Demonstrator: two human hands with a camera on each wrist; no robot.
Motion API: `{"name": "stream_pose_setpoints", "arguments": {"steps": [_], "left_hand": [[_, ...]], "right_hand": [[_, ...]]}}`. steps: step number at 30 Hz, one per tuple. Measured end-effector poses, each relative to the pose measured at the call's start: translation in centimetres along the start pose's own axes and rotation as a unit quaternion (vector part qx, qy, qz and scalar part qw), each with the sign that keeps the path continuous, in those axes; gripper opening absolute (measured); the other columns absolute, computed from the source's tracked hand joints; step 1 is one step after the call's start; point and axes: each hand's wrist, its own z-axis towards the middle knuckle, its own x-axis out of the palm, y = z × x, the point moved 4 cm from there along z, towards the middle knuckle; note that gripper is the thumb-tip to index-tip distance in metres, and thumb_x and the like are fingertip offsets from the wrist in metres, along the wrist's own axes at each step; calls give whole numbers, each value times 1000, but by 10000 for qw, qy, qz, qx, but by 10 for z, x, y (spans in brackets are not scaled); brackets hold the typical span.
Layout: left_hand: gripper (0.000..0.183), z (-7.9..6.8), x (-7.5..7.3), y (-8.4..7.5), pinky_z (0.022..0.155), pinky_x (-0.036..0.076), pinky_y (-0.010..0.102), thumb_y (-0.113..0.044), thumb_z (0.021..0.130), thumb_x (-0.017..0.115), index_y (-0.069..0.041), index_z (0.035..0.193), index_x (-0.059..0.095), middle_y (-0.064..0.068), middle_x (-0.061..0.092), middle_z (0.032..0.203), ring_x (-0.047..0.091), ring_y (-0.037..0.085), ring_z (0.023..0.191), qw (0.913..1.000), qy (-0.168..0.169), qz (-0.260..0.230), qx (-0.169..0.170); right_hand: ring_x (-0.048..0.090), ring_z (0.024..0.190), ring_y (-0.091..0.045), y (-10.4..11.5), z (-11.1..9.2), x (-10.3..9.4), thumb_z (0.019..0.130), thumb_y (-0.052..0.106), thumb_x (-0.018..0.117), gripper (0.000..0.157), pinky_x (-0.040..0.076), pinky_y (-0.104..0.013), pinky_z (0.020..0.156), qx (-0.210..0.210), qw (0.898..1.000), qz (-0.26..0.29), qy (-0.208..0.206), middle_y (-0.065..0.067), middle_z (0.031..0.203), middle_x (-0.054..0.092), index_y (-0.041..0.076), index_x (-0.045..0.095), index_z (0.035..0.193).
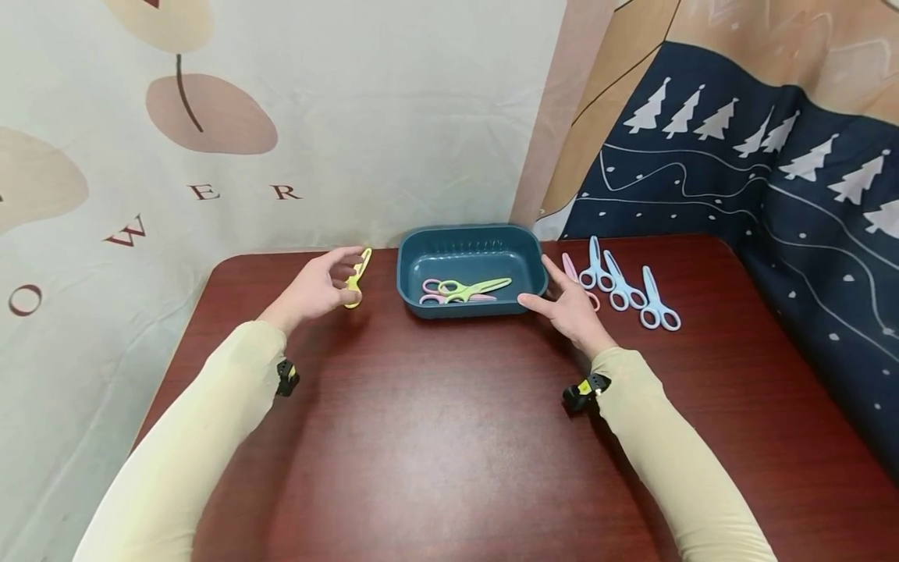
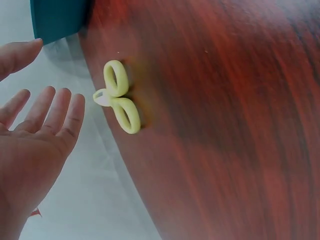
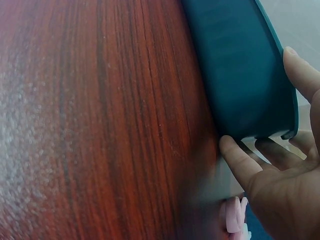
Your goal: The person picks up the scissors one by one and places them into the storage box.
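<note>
My left hand (image 1: 316,287) is beside a pair of yellow scissors (image 2: 127,116) lying on the table at the left. In the left wrist view its fingers are spread, apart from the scissors' handle loops. My right hand (image 1: 570,312) rests on the right front corner of a dark teal plastic basket (image 1: 463,311). Its thumb lies at the rim, and its extended fingers touch the end wall, as the right wrist view shows. Inside the basket lie green scissors (image 1: 485,289) over pink scissors (image 1: 430,299).
Right of the basket lie pink scissors (image 1: 570,267), partly behind my right hand, and three pairs of light blue scissors (image 1: 653,300). The dark red wooden table (image 1: 435,437) meets a printed cloth backdrop (image 1: 393,117) along its back edge.
</note>
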Motion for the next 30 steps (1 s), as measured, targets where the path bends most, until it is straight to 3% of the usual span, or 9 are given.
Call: {"name": "stream_pose_setpoints", "arguments": {"steps": [12, 30], "left_hand": [[81, -6, 3, 19, 113, 40, 57, 11, 84, 72, 4, 156, 36, 28, 45, 153, 46, 44, 141, 9998, -103, -41, -171], [83, -13, 6, 28, 115, 37, 59, 13, 80, 74, 5, 155, 37, 31, 48, 149, 48, 48, 137, 9995, -145, 87, -279]], "right_hand": [[35, 152, -32, -3, 0, 0, 95, 32, 77, 92, 41, -47, 114, -9, 10000, 61, 3, -6, 171, 23, 28, 18, 167], [36, 151, -34, -1, 0, 1, 95, 31, 77, 93, 40, -48, 114, -95, 9999, 67, -2, -7, 171, 22, 25, 17, 167]]}}
